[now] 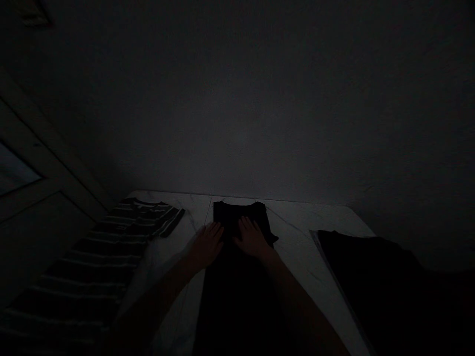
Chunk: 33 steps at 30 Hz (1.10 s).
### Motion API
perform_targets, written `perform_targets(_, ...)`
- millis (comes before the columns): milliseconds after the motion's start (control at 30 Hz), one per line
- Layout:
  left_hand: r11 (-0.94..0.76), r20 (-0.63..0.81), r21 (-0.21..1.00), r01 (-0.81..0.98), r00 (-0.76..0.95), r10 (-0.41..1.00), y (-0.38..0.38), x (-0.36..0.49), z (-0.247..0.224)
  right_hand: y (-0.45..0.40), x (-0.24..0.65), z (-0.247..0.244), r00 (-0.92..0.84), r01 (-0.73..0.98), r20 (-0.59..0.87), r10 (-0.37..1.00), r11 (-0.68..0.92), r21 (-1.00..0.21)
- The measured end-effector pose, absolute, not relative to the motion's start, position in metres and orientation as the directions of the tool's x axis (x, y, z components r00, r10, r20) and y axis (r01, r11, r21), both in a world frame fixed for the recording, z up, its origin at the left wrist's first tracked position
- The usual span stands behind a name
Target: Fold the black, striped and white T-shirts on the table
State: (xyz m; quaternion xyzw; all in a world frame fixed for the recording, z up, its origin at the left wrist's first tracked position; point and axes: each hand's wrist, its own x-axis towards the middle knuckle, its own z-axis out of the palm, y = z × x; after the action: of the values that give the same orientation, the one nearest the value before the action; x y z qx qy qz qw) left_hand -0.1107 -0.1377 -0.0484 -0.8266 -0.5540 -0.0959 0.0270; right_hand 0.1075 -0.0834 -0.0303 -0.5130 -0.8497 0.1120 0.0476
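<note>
A black garment (237,291), probably a shirt, lies spread on the white marbled surface (293,222) between my two arms. My left hand (206,243) rests along its left edge with the fingers stretched out, partly on the cloth. Flat on the upper part of the garment lies my right hand (254,238), its fingers spread. A small flap of black cloth juts out to the right beside that hand. Neither hand grips the fabric. The dim light hides the folds of the garment.
To the left lies a dark striped T-shirt (111,254) with pale stripes. A black item (386,282) with a clear edge, perhaps a plastic bag, lies to the right. A grey wall (237,113) rises behind the surface, and a panelled door (48,173) stands at the left.
</note>
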Motion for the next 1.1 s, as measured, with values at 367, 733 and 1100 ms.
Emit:
perform_targets(367,-0.373,0.221,0.054,0.926,0.353,0.909,-0.304,-0.105,-0.063,-0.098,0.076,0.008,-0.636,0.756,0.013,0.772,0.626,-0.193)
perform_targets(733,-0.347,0.244,0.102,0.932,0.314,0.917,-0.316,-0.094,-0.060,-0.088,0.066,-0.005,-0.571,0.821,-0.182,0.801,0.565,-0.088)
perform_targets(1100,-0.399,0.347,0.036,0.916,0.363,0.865,-0.334,-0.097,-0.092,-0.020,0.003,-0.020,-0.618,0.786,-0.098,0.780,0.613,-0.074)
